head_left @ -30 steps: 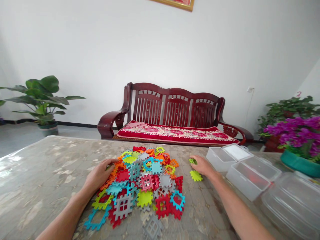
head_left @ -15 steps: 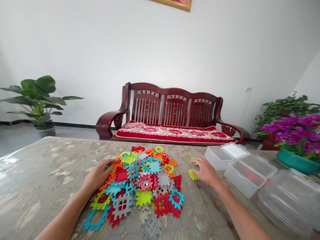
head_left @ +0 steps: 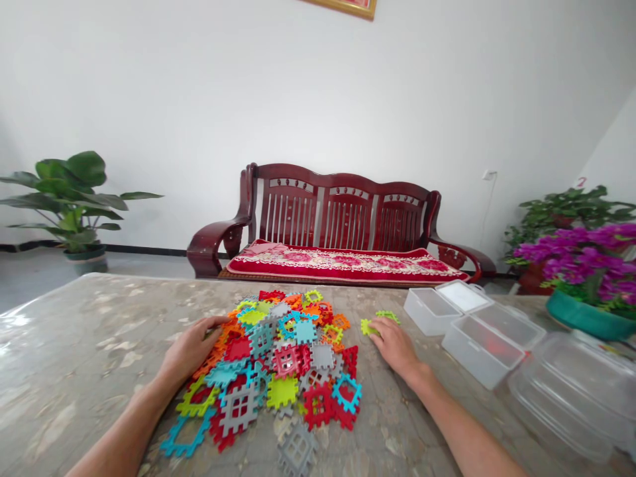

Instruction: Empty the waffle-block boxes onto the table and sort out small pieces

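Loose heap: before me, mid-table, lies an overlapping heap of flat, notch-edged pieces in red, orange, turquoise, lime-green and grey (head_left: 285,363); some are solid squares, others open frames or window shapes.
Lime-green pair: right of the heap and apart from it I see a near lime-green notched piece (head_left: 366,327) and, just beyond, a far lime-green notched piece (head_left: 388,315), both on the table.
Right hand: my right hand (head_left: 393,343) is lowered palm-down, its curved fingers at the near lime-green piece; they hide part of it, so I cannot tell whether they grip it.
Left hand: my left hand (head_left: 193,343) lies against the heap's left edge, fingers bent over orange pieces; I cannot tell whether it grasps one.
Grey window: a grey, four-paned window piece (head_left: 298,449) sits at the heap's near edge.
Table: everything rests on a grey-brown, patterned tabletop (head_left: 99,377).
Plastic boxes: to my right stand translucent, rectangular plastic boxes (head_left: 481,351), with a clear, rounded plastic container (head_left: 571,397) nearer me.
Flowers: beyond those I see purple blossoms (head_left: 586,258) in a teal bowl-shaped pot (head_left: 586,317).
Bench: across the table stands a dark-red, slatted wooden bench (head_left: 348,205) with a red floral cushion (head_left: 348,263).
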Motion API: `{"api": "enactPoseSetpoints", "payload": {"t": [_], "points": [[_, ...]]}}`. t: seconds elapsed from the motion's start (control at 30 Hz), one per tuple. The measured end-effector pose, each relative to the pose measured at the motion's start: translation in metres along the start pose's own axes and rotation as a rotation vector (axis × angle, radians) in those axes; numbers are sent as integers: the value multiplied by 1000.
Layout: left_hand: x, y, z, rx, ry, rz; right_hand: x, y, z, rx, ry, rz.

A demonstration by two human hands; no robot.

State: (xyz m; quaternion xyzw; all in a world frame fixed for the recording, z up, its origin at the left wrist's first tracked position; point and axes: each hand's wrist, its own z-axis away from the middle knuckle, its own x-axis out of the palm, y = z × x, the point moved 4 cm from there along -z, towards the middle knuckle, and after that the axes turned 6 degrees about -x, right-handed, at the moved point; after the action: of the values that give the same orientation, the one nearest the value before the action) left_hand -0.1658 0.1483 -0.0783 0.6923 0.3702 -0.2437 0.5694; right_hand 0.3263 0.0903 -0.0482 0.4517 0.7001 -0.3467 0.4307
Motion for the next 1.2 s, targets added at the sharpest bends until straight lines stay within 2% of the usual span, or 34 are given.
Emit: {"api": "enactPoseSetpoints", "payload": {"t": [0.1,0.2,0.37,0.47,0.67,0.8,0.97,1.2], "points": [[0,0,0,6,-6,1,1,11,-2,59,46,64],[-2,2,1,2,-13,-9,4,28,0,128,31,118],[-5,4,2,-5,-13,-20,17,44,4,28,-40,92],[-5,4,1,6,8,-17,20,48,6,7,-20,67],[-3,3,0,14,3,-43,15,48,7,74,-22,46],[-3,2,0,4,-1,-53,19,47,8,9,-36,56],[-4,3,0,13,-6,-43,19,58,9,19,14,102],[-5,4,2,-4,3,-28,11,68,11,172,45,80]]}}
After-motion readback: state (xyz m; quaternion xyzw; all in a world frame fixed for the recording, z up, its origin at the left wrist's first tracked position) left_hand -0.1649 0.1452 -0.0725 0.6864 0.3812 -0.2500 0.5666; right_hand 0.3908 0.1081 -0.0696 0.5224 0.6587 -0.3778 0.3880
